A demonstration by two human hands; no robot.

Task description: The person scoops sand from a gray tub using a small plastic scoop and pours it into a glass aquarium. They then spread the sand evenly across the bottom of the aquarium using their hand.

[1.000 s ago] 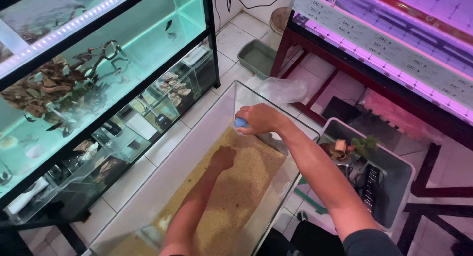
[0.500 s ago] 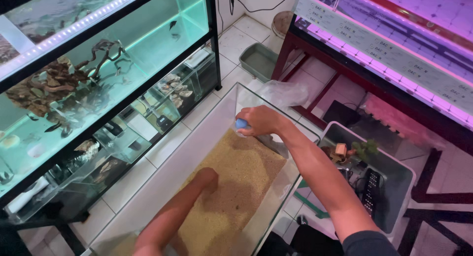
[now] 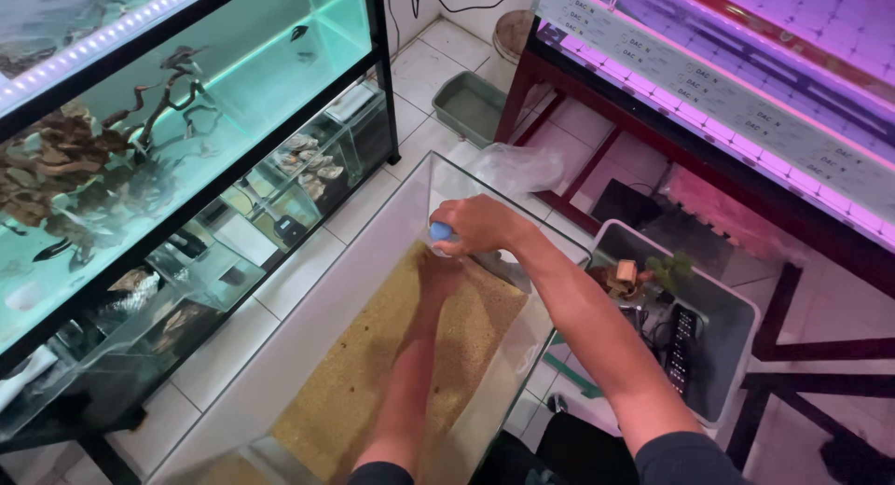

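The left hand [image 3: 436, 269] reaches down inside the clear rectangular glass tank [image 3: 308, 326], resting on the layer of yellow-brown gravel [image 3: 373, 373]; whether its grip is wide or narrow I cannot tell. Just above it, at the tank's far end, the right hand [image 3: 480, 226] has its grip closed around a small blue-tipped object [image 3: 439, 231]. Beyond lies a crumpled clear plastic bag [image 3: 517, 166].

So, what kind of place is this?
Probably a fish shop or aquarium room: a lit tank with driftwood on a rack, a glass tank with sand on the floor, and purple lights over shelves.
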